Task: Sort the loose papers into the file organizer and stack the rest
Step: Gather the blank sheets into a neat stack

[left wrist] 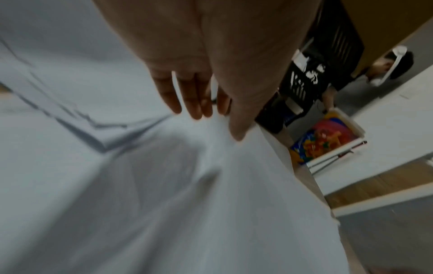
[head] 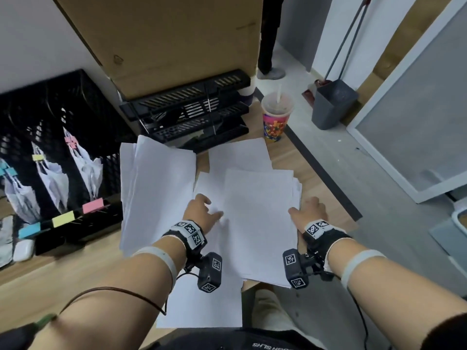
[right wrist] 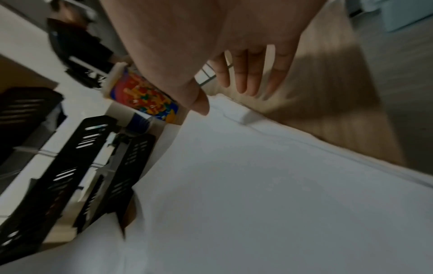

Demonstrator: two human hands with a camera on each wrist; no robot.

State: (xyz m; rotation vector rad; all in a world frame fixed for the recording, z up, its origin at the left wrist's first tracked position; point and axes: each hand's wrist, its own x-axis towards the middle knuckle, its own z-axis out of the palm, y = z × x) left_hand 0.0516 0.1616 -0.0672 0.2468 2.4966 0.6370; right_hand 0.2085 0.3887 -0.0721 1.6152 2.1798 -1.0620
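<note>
The stack of white paper (head: 260,223) lies on the wooden desk (head: 63,286) directly in front of the person, its sheets fanned unevenly along the far right corner, and everything else sits around it. The left hand (head: 202,210) rests on the stack's left edge with fingers (left wrist: 194,100) straight and slightly spread, flat on the top sheet, gripping nothing. The right hand (head: 309,210) stands against the stack's right edge, fingers (right wrist: 246,77) straight and splayed past the corner, thumb on the paper, also gripping nothing. Left of the stack a second, looser pile (head: 156,188) lies askew, and a single sheet (head: 240,155) lies beyond it. Further left of the stack stands the black mesh file organizer (head: 63,152), its slots marked with blue, yellow and pink tabs and already holding clipped bundles. Beyond the stack sit black letter trays (head: 189,109) and a colourful cup (head: 275,117). The step in hand looks like squaring the stack: I judge it best done by pressing both palms inward evenly, then tapping the fanned corner flush, keeping pressure light so the top sheets do not buckle.
</note>
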